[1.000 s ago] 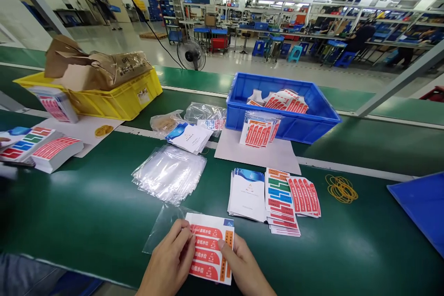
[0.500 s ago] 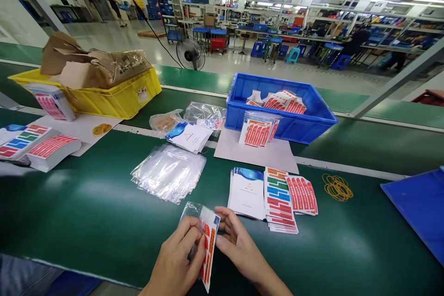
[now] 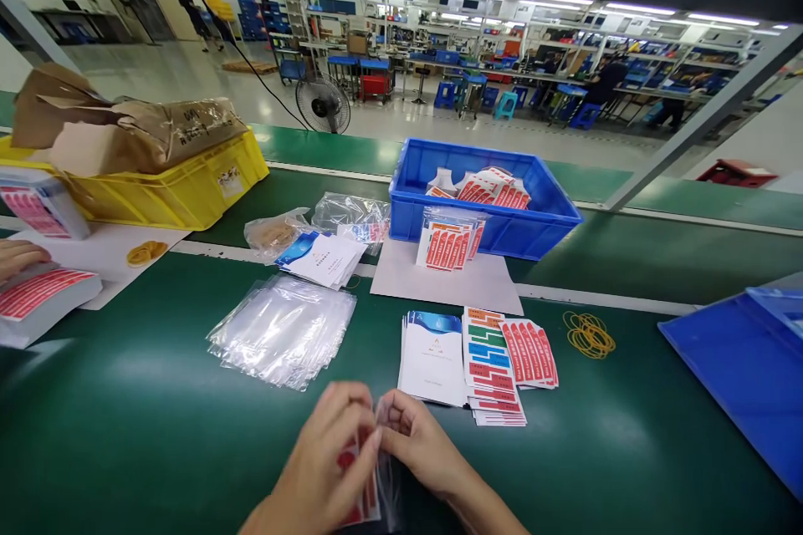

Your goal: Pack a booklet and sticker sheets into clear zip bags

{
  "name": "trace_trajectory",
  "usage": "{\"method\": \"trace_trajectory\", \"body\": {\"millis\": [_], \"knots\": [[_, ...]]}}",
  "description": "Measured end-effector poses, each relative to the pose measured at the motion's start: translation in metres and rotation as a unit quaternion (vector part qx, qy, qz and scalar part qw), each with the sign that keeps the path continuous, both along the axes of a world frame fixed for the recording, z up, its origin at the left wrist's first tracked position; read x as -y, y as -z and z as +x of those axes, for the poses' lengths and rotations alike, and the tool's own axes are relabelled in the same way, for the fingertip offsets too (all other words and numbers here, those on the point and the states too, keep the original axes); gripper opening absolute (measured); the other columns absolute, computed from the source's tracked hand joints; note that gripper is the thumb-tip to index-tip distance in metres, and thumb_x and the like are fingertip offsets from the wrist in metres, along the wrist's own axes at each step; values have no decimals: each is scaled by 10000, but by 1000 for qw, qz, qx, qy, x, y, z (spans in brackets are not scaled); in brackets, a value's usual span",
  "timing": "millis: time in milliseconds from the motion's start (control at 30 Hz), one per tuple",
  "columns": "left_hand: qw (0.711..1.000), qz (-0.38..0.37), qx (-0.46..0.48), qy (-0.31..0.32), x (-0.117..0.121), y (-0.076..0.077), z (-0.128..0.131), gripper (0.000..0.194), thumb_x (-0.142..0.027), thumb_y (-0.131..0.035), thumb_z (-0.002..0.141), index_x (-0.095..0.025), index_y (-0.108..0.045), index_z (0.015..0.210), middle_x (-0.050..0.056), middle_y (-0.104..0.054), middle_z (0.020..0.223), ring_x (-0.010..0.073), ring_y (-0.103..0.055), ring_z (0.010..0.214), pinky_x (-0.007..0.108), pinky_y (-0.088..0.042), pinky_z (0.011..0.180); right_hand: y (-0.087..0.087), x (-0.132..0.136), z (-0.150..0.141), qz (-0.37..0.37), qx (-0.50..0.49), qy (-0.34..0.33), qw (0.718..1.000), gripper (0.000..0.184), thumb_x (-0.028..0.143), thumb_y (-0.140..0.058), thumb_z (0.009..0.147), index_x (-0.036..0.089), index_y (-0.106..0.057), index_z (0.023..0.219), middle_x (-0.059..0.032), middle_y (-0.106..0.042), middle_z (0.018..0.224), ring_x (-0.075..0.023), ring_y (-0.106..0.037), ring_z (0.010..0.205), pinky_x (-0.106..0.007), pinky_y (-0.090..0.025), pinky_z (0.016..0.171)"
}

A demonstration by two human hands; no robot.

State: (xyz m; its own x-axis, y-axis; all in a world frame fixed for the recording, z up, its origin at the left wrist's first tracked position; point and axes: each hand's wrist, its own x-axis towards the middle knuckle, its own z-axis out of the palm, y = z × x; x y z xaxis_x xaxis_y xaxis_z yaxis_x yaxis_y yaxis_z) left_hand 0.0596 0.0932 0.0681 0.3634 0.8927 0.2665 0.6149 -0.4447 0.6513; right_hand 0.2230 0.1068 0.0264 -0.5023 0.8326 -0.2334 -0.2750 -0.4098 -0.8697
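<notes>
A clear plastic bag (image 3: 390, 485) with red-and-white sticker sheets in it is between my hands, low in the middle of the head view. My left hand (image 3: 319, 460) is closed on the bag and covers much of the sheets. At the bag's upper edge, my right hand (image 3: 417, 443) pinches the film between thumb and fingers. Just beyond lie a stack of white-and-blue booklets (image 3: 432, 364), multicoloured sticker sheets (image 3: 489, 351) and red sticker sheets (image 3: 530, 354). To the left is a pile of flat clear bags (image 3: 285, 330).
A blue bin (image 3: 489, 226) holds sticker sheets, with filled bags (image 3: 448, 244) leaning on its front. Yellow rubber bands (image 3: 590, 335) lie at right, near a blue tray (image 3: 740, 368). At far left, another person's hand (image 3: 22, 257) touches a sticker stack beside a yellow bin (image 3: 213, 188).
The bag has turned and lowered, and my right hand has closed on its edge. Another person's hand has appeared at far left. The camera view has shifted.
</notes>
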Motion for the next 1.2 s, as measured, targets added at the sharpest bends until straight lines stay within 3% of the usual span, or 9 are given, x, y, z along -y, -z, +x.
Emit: {"method": "trace_trajectory", "body": {"millis": [67,100,200,267,433,533,700,967,1200], "knots": [[996,-95,3,1,-24,-2,-11,352,-261,-596,816,-232,-526,1159,102,-579,1152,250,-518,1113,382,-437,923,0,-3,7,24,28,6,999,366,462,-740,711,180,-510,745,46,-489,697,-100,-468,645,-215,-370,620],[985,-165,19,37,-36,-2,-15,437,-300,-630,795,-244,-513,1212,87,-606,1139,240,-553,1059,365,-457,887,0,-4,11,39,45,5,998,347,460,-724,727,176,-526,750,42,-493,704,-101,-469,650,-218,-371,626],[918,-355,72,162,-62,3,-23,251,-372,-647,783,-204,-662,969,26,-681,820,174,-612,711,265,-475,643,-3,-8,23,73,87,12,993,297,461,-623,816,168,-580,798,16,-535,737,-115,-491,670,-234,-389,640],[898,-393,98,171,-68,10,-24,229,-378,-581,835,-174,-667,779,5,-636,666,139,-564,591,231,-415,545,-5,-10,29,81,100,33,991,278,444,-567,854,168,-596,868,8,-543,742,-120,-495,672,-238,-396,633],[886,-389,240,78,-66,31,-33,204,-338,-550,863,-175,-612,758,4,-586,711,135,-533,632,248,-399,584,-6,-13,34,89,166,87,978,149,296,-637,789,169,-593,855,8,-542,758,-125,-500,696,-231,-393,628],[874,-396,265,95,-63,39,-35,181,-354,-588,833,-185,-573,772,-15,-543,711,122,-495,627,240,-374,580,-5,-13,31,84,179,87,976,110,263,-600,807,167,-573,758,19,-533,700,-114,-491,646,-227,-390,609],[899,-380,169,138,-54,40,-26,250,-369,-533,861,-189,-516,689,-47,-468,572,105,-413,534,239,-305,532,-1,-10,27,76,173,51,981,68,221,-608,780,161,-603,749,13,-568,705,-113,-508,642,-222,-394,603],[917,-344,126,157,-52,35,-20,288,-350,-542,843,-189,-530,605,-43,-458,544,109,-413,523,237,-315,531,-1,-7,28,59,167,31,984,69,222,-636,753,156,-649,739,28,-559,662,-93,-479,588,-206,-364,562],[943,-302,16,141,-45,35,-11,246,-380,-558,835,-209,-630,674,-7,-614,653,156,-523,661,260,-389,677,6,-7,24,45,174,4,984,69,200,-636,721,138,-666,711,29,-558,619,-80,-460,555,-191,-352,534]]}}
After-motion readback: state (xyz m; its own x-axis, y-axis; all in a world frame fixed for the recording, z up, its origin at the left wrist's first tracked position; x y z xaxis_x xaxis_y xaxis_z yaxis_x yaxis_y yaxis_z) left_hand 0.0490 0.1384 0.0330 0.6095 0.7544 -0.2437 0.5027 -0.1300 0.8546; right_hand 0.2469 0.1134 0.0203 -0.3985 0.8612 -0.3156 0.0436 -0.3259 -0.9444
